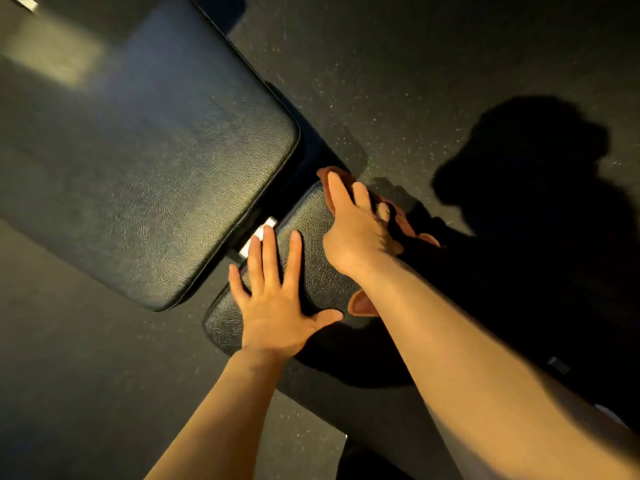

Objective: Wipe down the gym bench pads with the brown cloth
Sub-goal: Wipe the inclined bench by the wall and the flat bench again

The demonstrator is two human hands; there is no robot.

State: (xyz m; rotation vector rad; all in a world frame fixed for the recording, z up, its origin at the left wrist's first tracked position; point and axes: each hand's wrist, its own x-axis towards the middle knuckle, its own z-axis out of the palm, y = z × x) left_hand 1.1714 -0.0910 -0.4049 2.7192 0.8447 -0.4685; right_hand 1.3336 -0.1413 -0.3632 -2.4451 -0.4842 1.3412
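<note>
The right hand (356, 230) lies on the brown cloth (398, 220) at the far right edge of the small seat pad (311, 265), fingers curled down over the bunched fabric so that it is gripped against the pad's rim. The forefinger runs out straight toward the cloth's upper tip; the other fingers bend over the edge and are partly lost in shadow. One loose corner of the cloth pokes out from under the right forearm, lower down on the pad, and another flap hangs off the right side beyond the knuckles.

The left hand (277, 306) is flat on the same seat pad, palm down, fingers spread wide and straight, thumb stretched out toward the right wrist. Its fingertips reach the pad's near edge by the gap, where a bit of pale metal frame (258, 237) shows between the two pads.

Across that gap sits the long back pad (149, 161), black and grained like leather, running away to the upper left with a patch of light on its far end. Around the bench is a dark speckled floor (415, 81). To the right a heavy shadow (526, 161) of the person falls over the floor and swallows the right side of the seat pad.
</note>
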